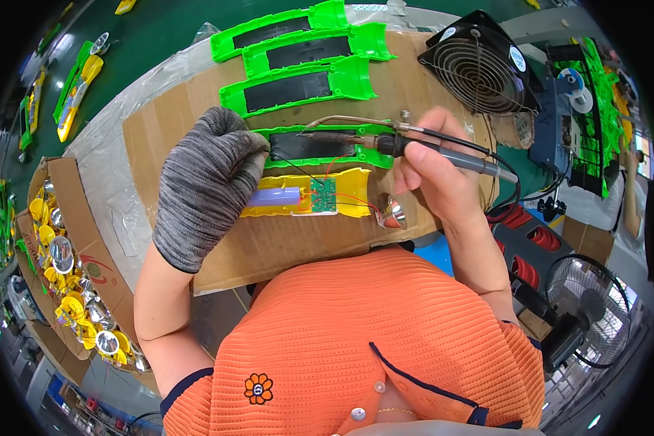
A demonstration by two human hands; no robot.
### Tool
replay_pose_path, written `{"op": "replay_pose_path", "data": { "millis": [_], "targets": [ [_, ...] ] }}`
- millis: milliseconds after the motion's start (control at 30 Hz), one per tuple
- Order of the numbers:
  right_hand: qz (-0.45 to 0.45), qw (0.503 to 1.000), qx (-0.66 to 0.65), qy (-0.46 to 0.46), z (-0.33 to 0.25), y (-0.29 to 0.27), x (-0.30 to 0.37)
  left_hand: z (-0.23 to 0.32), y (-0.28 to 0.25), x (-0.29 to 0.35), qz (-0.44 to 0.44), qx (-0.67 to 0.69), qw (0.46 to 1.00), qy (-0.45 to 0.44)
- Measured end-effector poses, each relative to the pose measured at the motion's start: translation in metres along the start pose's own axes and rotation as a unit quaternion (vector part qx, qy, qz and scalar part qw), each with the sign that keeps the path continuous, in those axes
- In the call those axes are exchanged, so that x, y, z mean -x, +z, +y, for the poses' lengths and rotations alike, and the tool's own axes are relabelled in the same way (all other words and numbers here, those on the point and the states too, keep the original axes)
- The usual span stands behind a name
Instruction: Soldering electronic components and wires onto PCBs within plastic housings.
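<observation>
My left hand [207, 182], in a grey striped glove, is closed at the left end of a green casing half [378, 157] with a black panel inside. A thin black wire [292, 161] runs from its fingertips to a small green circuit board [324, 195]. My bare right hand [447, 174] grips a soldering iron [479, 164], its tip over the black panel; a thin metal tube is mounted alongside. Nearer me lies a yellow casing half [354, 190] holding the board and a lilac cylindrical battery [280, 196], partly behind my glove. Wires link the board to a silver reflector [392, 213].
Several green casing halves [352, 76] with black panels line the far part of the cardboard sheet [174, 109]. A square black fan [476, 65] stands at far right. At left, a carton [87, 240] holds yellow parts and reflectors. Another fan [588, 309] stands at lower right.
</observation>
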State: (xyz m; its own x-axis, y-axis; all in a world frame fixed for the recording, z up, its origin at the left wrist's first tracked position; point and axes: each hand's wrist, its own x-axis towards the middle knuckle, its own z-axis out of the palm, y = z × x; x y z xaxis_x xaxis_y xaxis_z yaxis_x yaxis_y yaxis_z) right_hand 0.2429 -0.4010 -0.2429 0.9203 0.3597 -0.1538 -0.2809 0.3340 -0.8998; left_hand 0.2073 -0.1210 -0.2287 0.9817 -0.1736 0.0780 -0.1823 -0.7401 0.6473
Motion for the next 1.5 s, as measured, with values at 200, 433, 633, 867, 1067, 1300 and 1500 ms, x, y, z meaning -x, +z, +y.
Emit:
{"op": "replay_pose_path", "data": {
  "millis": [200,433,633,867,1067,1300,1500],
  "targets": [
    [0.013,0.999,0.032,-0.032,-0.009,-0.010,0.020,0.001,-0.001,0.001,-0.006,-0.009,1.000,0.002],
    [0.022,0.998,0.038,-0.053,-0.006,-0.024,0.042,0.005,-0.001,0.001,-0.012,-0.018,1.000,0.001],
    [0.008,0.999,-0.006,-0.051,-0.006,-0.031,0.060,0.030,-0.019,0.018,0.041,-0.051,0.997,-0.035],
    [0.025,0.999,-0.019,-0.039,-0.003,-0.032,0.075,0.054,-0.018,0.044,-0.019,0.114,0.993,-0.032],
    [-0.014,0.999,0.007,-0.032,0.005,-0.036,0.079,0.037,0.000,0.033,-0.086,0.137,0.983,0.091],
    [-0.036,0.999,0.026,-0.019,0.007,-0.034,0.077,0.043,0.011,0.023,-0.100,-0.065,0.981,0.151],
    [-0.047,0.997,0.061,0.002,0.002,-0.031,0.077,0.054,0.012,0.019,-0.110,-0.132,0.973,0.155]
  ]
}}
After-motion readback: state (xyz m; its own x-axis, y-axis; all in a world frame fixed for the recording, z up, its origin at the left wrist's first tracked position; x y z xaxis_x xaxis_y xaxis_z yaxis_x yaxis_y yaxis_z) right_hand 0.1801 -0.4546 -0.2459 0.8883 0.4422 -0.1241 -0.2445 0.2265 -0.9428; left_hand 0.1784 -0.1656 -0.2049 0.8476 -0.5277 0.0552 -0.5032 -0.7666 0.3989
